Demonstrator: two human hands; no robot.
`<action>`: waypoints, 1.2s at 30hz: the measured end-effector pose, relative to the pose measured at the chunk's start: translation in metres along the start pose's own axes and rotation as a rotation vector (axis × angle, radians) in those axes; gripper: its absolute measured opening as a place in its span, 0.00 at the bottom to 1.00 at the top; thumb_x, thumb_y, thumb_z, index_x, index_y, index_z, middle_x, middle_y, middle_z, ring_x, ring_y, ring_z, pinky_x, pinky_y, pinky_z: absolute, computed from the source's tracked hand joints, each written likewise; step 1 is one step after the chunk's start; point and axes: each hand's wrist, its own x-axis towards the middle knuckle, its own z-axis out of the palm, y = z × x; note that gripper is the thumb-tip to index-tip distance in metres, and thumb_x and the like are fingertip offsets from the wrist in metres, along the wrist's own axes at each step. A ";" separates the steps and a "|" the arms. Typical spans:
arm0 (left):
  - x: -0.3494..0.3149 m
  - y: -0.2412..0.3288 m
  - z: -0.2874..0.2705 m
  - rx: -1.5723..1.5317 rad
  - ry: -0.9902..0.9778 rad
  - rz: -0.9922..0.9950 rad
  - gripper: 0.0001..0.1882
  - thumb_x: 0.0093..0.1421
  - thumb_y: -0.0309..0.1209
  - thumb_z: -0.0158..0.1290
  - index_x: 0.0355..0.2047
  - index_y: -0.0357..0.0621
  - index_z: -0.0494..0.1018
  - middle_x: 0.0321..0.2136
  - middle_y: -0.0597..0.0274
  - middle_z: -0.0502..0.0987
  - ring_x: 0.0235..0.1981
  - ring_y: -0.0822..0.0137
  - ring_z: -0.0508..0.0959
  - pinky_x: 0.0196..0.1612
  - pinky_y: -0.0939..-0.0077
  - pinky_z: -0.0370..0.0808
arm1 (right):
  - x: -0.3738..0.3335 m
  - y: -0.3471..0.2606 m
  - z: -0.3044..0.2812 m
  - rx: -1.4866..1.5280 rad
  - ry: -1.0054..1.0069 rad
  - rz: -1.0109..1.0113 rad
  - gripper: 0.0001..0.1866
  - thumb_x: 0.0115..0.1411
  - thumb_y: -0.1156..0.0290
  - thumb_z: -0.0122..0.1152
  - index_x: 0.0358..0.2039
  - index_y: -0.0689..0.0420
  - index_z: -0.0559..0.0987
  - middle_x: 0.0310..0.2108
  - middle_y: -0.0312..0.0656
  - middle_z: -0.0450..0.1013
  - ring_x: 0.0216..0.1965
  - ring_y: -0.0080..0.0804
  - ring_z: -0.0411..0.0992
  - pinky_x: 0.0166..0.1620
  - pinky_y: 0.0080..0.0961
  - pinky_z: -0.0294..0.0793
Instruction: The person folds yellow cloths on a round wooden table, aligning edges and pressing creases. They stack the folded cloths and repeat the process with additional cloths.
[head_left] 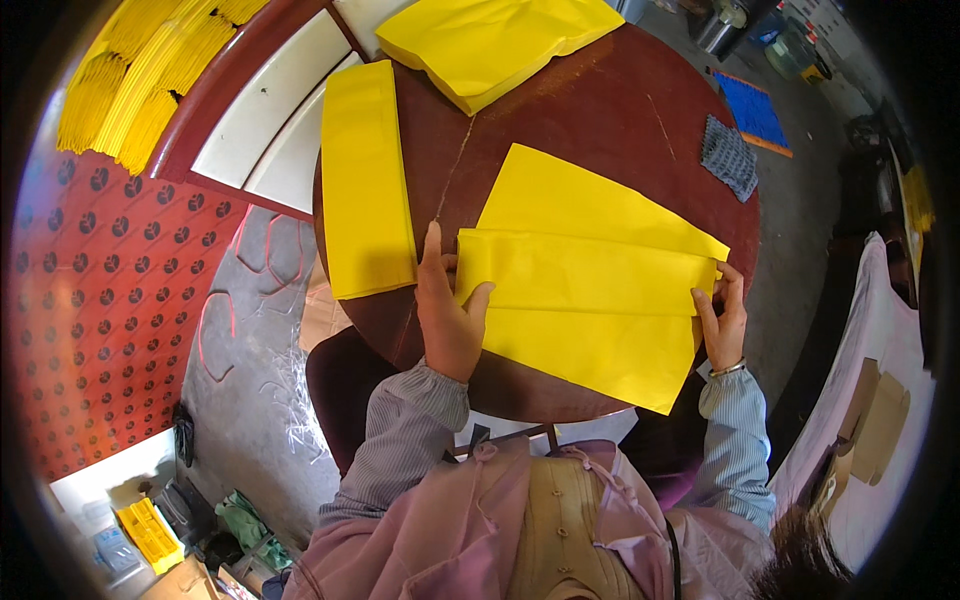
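A yellow folded sheet, paper-like (590,268), lies crosswise over a larger yellow sheet (590,355) on the round dark red table. At its left end is my left hand (450,315), thumb on top and index finger stretched along the edge; the other fingers are partly hidden behind it. My right hand (725,318) pinches the right end between thumb and fingers. A yellow folded stack (368,180) stands out to the left of my left hand, lying lengthwise on the table.
A yellow pile (500,40) lies at the table's far edge (640,90). A grey knitted cloth (729,158) sits at the right rim. Bundled yellow sheets (150,75) rest on a cabinet at far left. A cardboard piece (875,425) lies on pale cloth at right.
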 end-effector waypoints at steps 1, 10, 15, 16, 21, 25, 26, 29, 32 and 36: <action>0.000 0.000 0.001 0.021 0.007 0.020 0.50 0.56 0.14 0.67 0.75 0.49 0.57 0.48 0.47 0.75 0.48 0.54 0.79 0.53 0.67 0.78 | -0.001 -0.001 0.000 -0.027 0.007 -0.008 0.27 0.71 0.68 0.67 0.67 0.53 0.69 0.37 0.38 0.76 0.39 0.27 0.76 0.47 0.23 0.76; 0.005 0.010 0.006 0.350 0.043 0.341 0.32 0.57 0.14 0.64 0.61 0.49 0.75 0.57 0.46 0.70 0.59 0.42 0.71 0.62 0.58 0.72 | -0.003 0.000 0.004 0.041 0.013 0.013 0.32 0.68 0.70 0.68 0.70 0.48 0.68 0.42 0.42 0.77 0.42 0.32 0.78 0.50 0.29 0.80; 0.012 0.006 0.013 0.246 -0.216 0.466 0.27 0.61 0.12 0.56 0.59 0.47 0.78 0.65 0.46 0.69 0.69 0.44 0.68 0.73 0.55 0.66 | -0.003 0.000 0.005 -0.028 0.024 -0.010 0.30 0.69 0.68 0.69 0.69 0.45 0.70 0.44 0.46 0.79 0.43 0.35 0.80 0.48 0.33 0.84; 0.013 0.005 0.015 0.173 -0.245 0.441 0.26 0.62 0.13 0.55 0.60 0.46 0.77 0.65 0.45 0.69 0.70 0.43 0.68 0.73 0.55 0.65 | -0.003 -0.001 0.005 -0.064 0.026 -0.001 0.30 0.69 0.67 0.69 0.69 0.45 0.70 0.44 0.46 0.79 0.44 0.36 0.81 0.48 0.33 0.84; 0.009 0.007 0.032 0.146 -0.251 0.385 0.29 0.66 0.17 0.54 0.67 0.44 0.70 0.67 0.42 0.69 0.73 0.40 0.65 0.76 0.54 0.62 | -0.008 -0.002 0.005 0.006 0.034 -0.019 0.27 0.69 0.64 0.69 0.67 0.45 0.72 0.46 0.47 0.79 0.44 0.39 0.81 0.51 0.34 0.84; 0.004 0.021 0.045 0.410 -0.340 0.244 0.33 0.68 0.30 0.60 0.72 0.46 0.66 0.71 0.37 0.64 0.75 0.38 0.60 0.77 0.50 0.58 | -0.007 0.003 0.007 0.049 0.046 -0.004 0.26 0.69 0.63 0.70 0.65 0.46 0.73 0.46 0.46 0.78 0.46 0.39 0.80 0.52 0.36 0.84; 0.003 0.024 0.047 0.413 -0.324 0.248 0.34 0.68 0.34 0.61 0.72 0.46 0.65 0.72 0.35 0.62 0.75 0.37 0.59 0.78 0.48 0.56 | -0.007 0.005 0.008 -0.012 0.065 -0.010 0.25 0.69 0.63 0.70 0.64 0.46 0.74 0.46 0.46 0.78 0.45 0.39 0.80 0.51 0.36 0.84; 0.002 0.030 0.052 0.437 -0.284 0.287 0.39 0.67 0.46 0.62 0.74 0.50 0.64 0.73 0.31 0.59 0.76 0.33 0.56 0.78 0.38 0.51 | -0.008 0.010 0.009 -0.036 0.081 -0.024 0.24 0.68 0.64 0.70 0.63 0.47 0.75 0.45 0.46 0.78 0.44 0.39 0.80 0.51 0.36 0.84; 0.000 0.030 0.058 0.529 -0.277 0.317 0.41 0.67 0.56 0.59 0.76 0.56 0.63 0.75 0.29 0.55 0.78 0.30 0.50 0.77 0.31 0.44 | -0.008 0.011 0.012 -0.025 0.082 -0.045 0.24 0.67 0.65 0.71 0.62 0.48 0.76 0.46 0.46 0.77 0.43 0.38 0.79 0.49 0.34 0.84; -0.002 0.027 0.064 0.623 -0.320 0.305 0.41 0.69 0.62 0.54 0.77 0.63 0.60 0.77 0.29 0.49 0.79 0.29 0.43 0.76 0.26 0.38 | -0.007 -0.005 0.004 -0.173 0.076 -0.100 0.23 0.66 0.65 0.71 0.61 0.48 0.78 0.49 0.44 0.77 0.48 0.38 0.77 0.51 0.37 0.79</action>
